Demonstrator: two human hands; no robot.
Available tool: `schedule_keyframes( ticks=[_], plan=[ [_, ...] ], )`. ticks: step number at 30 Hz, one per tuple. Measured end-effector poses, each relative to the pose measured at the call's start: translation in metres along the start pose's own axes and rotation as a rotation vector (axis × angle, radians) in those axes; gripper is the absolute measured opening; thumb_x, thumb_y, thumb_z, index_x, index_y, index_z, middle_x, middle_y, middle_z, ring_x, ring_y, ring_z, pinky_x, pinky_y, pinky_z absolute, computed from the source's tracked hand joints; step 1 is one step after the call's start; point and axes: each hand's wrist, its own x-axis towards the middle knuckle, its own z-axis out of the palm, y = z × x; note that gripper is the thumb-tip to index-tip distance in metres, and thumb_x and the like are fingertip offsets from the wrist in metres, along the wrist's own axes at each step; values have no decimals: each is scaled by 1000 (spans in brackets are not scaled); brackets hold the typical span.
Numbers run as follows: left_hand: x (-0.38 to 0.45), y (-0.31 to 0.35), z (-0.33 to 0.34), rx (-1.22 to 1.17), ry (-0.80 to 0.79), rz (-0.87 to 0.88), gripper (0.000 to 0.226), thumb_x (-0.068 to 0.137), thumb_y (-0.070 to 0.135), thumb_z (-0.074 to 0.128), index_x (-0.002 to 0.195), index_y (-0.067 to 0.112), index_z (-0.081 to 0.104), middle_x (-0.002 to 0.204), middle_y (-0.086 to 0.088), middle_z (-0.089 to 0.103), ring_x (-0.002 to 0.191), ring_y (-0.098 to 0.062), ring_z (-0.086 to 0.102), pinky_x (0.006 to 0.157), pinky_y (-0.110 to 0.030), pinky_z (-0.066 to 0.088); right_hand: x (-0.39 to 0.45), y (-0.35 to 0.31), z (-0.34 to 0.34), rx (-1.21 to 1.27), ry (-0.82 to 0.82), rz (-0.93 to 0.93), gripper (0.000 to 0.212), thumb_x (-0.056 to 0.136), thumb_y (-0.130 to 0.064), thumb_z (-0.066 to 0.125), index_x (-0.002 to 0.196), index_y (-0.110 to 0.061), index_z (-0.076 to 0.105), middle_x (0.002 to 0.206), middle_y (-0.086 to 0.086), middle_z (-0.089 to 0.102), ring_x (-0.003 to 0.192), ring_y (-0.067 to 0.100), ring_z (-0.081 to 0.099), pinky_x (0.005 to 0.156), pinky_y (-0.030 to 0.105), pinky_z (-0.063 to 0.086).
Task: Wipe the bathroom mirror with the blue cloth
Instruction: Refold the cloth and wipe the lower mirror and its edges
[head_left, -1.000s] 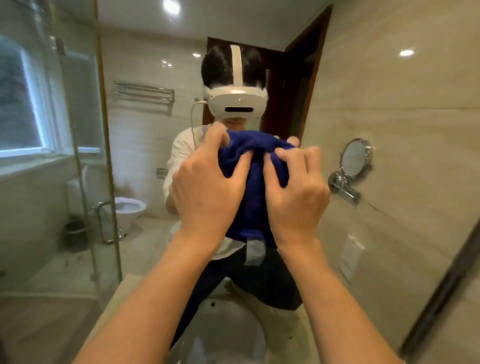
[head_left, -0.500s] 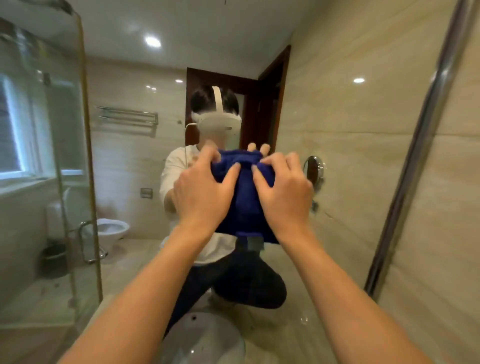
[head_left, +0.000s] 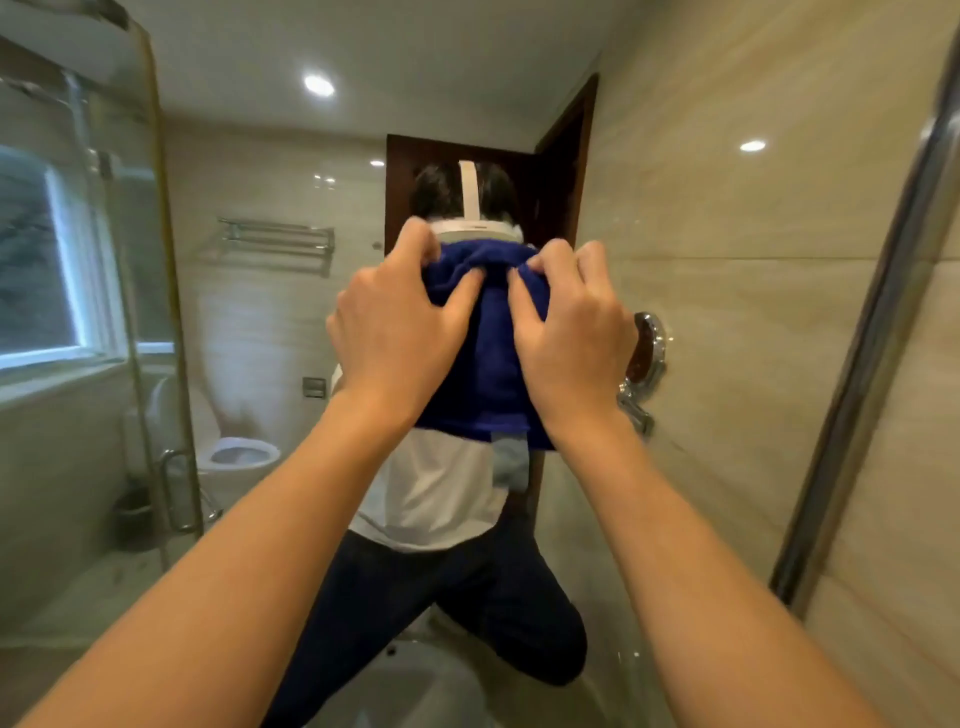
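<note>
Cloth (head_left: 485, 358): blue, bunched at its top edge, hanging flat below; held against the mirror (head_left: 701, 312) at about head height in the reflection
Left hand (head_left: 400, 332): fingers curled over the upper left of the cloth, thumb pressing on its face; the grip pinches a fold
Right hand (head_left: 569, 338): fingers curled into the upper right of the cloth, thumb laid across the fabric; also pinching a fold
Label (head_left: 511, 460): pale tag hanging from the lower edge of the cloth
Handling: judged soft, light and limp; it will crumple and slide under the palms unless gathered
Hold point: the bunched top edge, one hand on each side, palms flat behind for pressure
Glass: judged smooth and rigid; spread the load evenly
Frame (head_left: 872, 332): metal strip well to the right of the cloth
Sink (head_left: 410, 686): below the arms
</note>
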Motion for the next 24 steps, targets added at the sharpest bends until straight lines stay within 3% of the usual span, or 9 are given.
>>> schedule_keyframes(
  ticks=[4,7,10,12,15,17,20,21,24],
  plan=[
    [-86,-33,23,36,-103,-32,31,86,45,67,81,29,41,66,8,52,59,-25,51,55,-28,27,-100,22,5,3,-81,2,17,93,-28,60,91,-12,63,88,9,58,64,22,58,51,35,51],
    [-158,-49,38,94,-275,-149,32,84,47,68,80,29,42,60,7,51,62,-32,62,54,-29,29,-172,37,-7,-10,-294,59,18,92,-31,55,85,-15,60,83,5,55,59,21,58,46,33,49],
    [-210,-49,39,171,-504,-293,33,87,58,57,83,32,37,73,3,65,77,-30,67,57,-34,42,-221,46,-31,-105,-522,138,18,87,-38,54,86,-21,53,81,1,52,53,24,59,41,32,44],
    [-216,-39,35,130,-517,-337,34,87,60,55,84,30,39,77,1,67,83,-32,67,62,-37,46,-220,49,-44,-108,-567,195,18,85,-37,63,87,-22,54,82,0,52,54,26,60,42,32,44],
    [-177,-10,27,42,-386,-285,31,87,55,61,85,28,44,77,1,62,83,-34,63,64,-35,36,-172,44,-58,-76,-425,209,16,87,-32,70,88,-18,62,84,2,55,60,26,62,48,31,44],
    [-134,12,19,-51,-272,-188,28,87,51,63,87,29,46,76,8,54,74,-24,55,65,-32,34,-122,39,-65,-53,-260,173,16,89,-32,67,92,-16,64,87,2,57,66,22,61,53,28,45],
    [-66,44,13,-133,-161,-24,25,90,50,61,93,28,48,78,16,49,74,-9,49,59,-18,32,-41,38,-67,-51,-68,103,20,92,-33,62,98,-14,64,93,2,58,71,13,54,54,7,28],
    [-47,53,13,-135,-135,-10,26,91,50,60,96,28,50,79,17,48,75,-6,46,56,-11,29,-17,39,-65,-53,-38,82,19,92,-33,61,98,-15,63,94,2,59,71,10,49,53,5,24],
    [-12,64,21,-92,-53,-30,33,91,52,59,106,24,55,86,17,51,78,-4,44,59,-15,28,24,48,-51,-74,-39,55,21,92,-35,58,98,-16,61,97,1,59,72,8,46,51,7,22]
  ],
)
